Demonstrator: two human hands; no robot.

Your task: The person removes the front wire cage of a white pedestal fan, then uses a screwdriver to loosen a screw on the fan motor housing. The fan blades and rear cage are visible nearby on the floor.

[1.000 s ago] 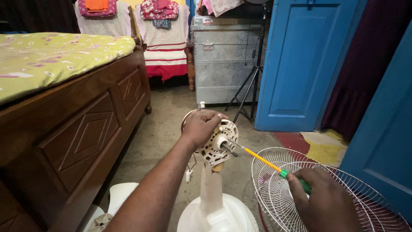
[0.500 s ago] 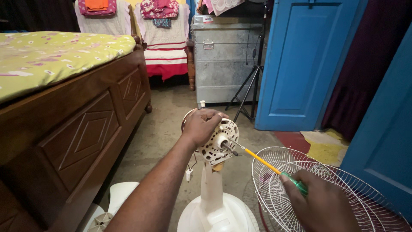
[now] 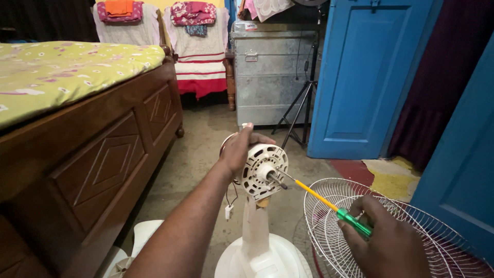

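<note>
Head view, only one there is. Left hand (image 3: 237, 149) wraps over the top and back of the round white perforated plastic fan motor housing (image 3: 263, 171), fingers curled tight around it, steadying it on its white plastic pedestal stem (image 3: 255, 221) above the round white base (image 3: 262, 260). A short grey metal shaft (image 3: 275, 179) sticks out of the housing's centre toward the camera. Right hand (image 3: 388, 242) is closed round the green translucent handle of a screwdriver with a yellow shank (image 3: 329, 205); the metal tip sits at the housing face just beside the shaft, apparently touching or in a screw hole, too small to tell which. Against the frames of a second and half a second ago: the left hand's grip on the housing is unchanged, the fan has not moved, and the screwdriver holds the same slanted line with its tip at the same spot; the right hand has shifted only slightly on the handle. Judgement: the work on the front of the motor is at the same fastener, driver engaged or seeking, nothing freed yet. A small white connector on thin wires (image 3: 228, 210) hangs below the housing. A round white wire fan guard (image 3: 334, 226) lies on the concrete floor (image 3: 206, 149) under the right hand. Wooden bed frame (image 3: 103, 164) at left, blue wooden door (image 3: 360, 77) beyond.
</note>
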